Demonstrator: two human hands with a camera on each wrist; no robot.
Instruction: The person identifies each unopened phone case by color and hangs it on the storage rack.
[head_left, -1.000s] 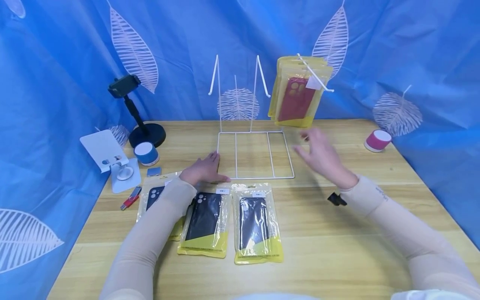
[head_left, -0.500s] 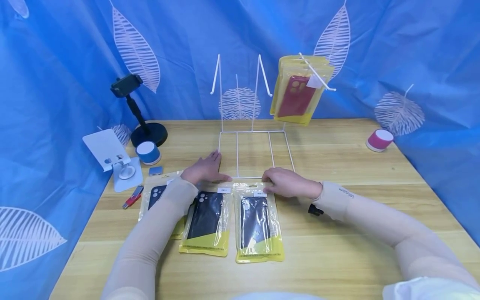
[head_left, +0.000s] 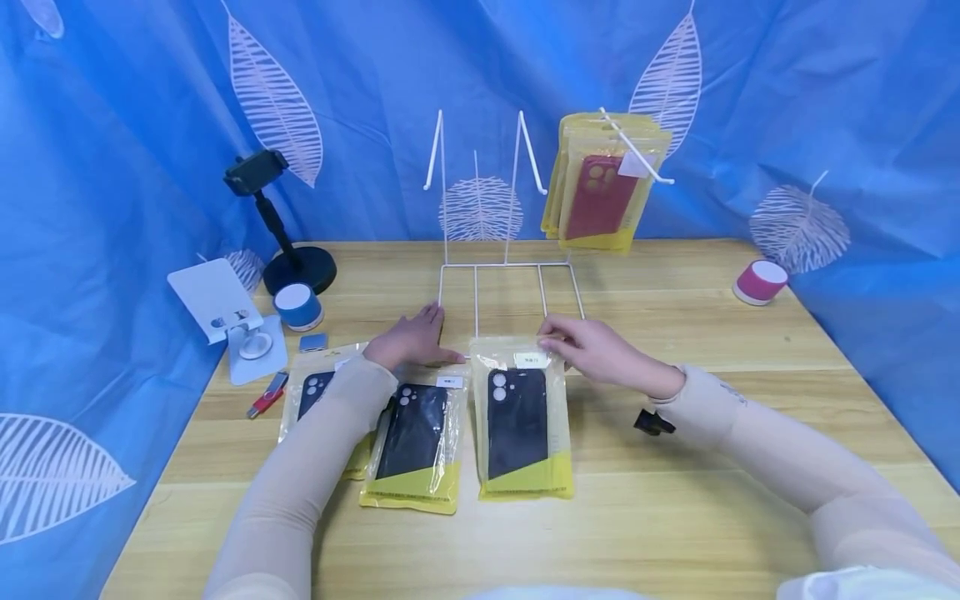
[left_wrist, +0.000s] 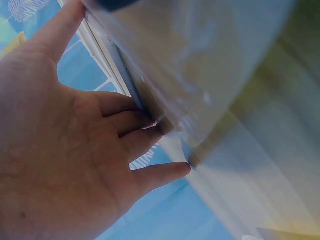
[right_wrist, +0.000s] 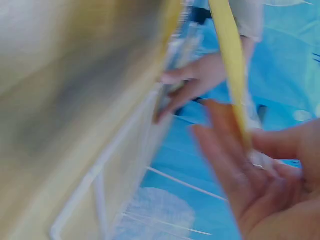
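Right hand pinches the top edge of a bagged black phone case, fingers curled on the header by the white label. The bag's top is lifted and tilted off the table; its yellow bottom edge is at 6 o'clock from the hand, whether resting on the wood or clear of it I cannot tell. Left hand lies flat, fingers straight, pressing the front left corner of the white wire rack, holding nothing.

Step in hand, as I read it: pick-up of one case for hanging. The next move calls for raising the bag to a free hook at 12 o'clock and lining its header hole onto the prong while the left hand steadies the base.

Two more bagged black cases lie at 9 o'clock from the held one. Red cases hang on the hook at 1 o'clock.

The head view gives the whole layout. The left wrist view adds the fingers against the rack wire. The right wrist view is blurred; it shows only the bag's yellow edge across the fingers.
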